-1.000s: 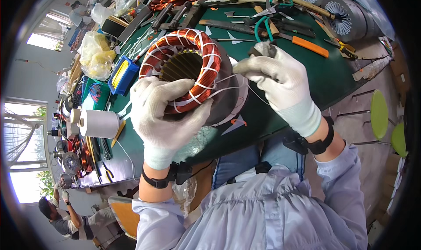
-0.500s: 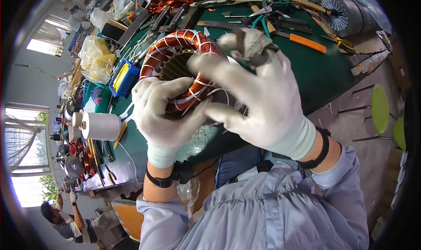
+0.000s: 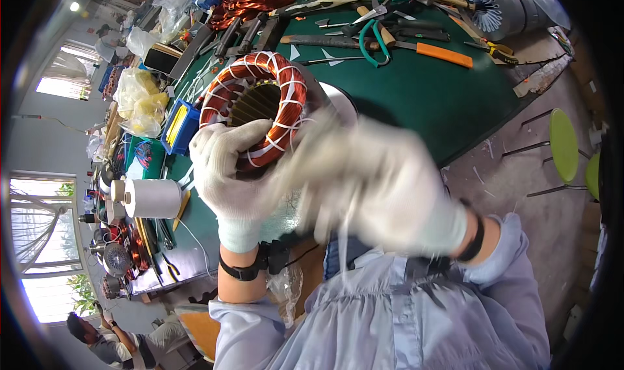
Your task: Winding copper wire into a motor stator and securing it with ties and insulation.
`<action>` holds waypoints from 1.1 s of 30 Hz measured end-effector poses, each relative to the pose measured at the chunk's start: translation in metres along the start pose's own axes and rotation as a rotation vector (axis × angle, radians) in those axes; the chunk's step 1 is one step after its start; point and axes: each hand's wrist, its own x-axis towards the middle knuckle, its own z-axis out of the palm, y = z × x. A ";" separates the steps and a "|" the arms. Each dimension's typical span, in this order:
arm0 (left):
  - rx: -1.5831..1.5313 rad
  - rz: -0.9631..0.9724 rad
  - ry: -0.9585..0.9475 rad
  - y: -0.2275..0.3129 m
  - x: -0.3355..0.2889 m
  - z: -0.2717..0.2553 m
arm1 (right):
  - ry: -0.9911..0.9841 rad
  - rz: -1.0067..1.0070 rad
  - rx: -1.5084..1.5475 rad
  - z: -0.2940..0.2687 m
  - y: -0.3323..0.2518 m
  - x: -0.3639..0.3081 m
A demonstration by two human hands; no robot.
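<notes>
A motor stator (image 3: 292, 92) lies on the green table, its copper winding ring laced with white cord and its slotted bore turned toward me. Curled over the ring's near rim, the gloved fingers of my left hand (image 3: 229, 168) grip it, thumb side by the bore. Just right of the stator is my right hand (image 3: 390, 185), gloved in white and smeared by motion. Its fingers cannot be made out, nor whether anything is in them. A blurred white strand hangs beneath that hand.
Scissors (image 3: 376, 42) with green handles and an orange-handled tool (image 3: 444, 54) lie beyond the stator. At left stand a white cord spool (image 3: 153, 198) and a blue box (image 3: 180, 128) of yellow strips. Green stools (image 3: 563, 146) are at right. Another person (image 3: 120, 341) is at lower left.
My right hand has swung down and toward me from above the stator. The grey wad seen at its fingers is no longer visible. My left hand keeps its grip on the ring.
</notes>
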 end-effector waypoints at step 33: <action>0.009 -0.069 -0.014 0.006 -0.002 0.004 | 0.734 -0.375 -0.410 -0.151 -0.041 -0.056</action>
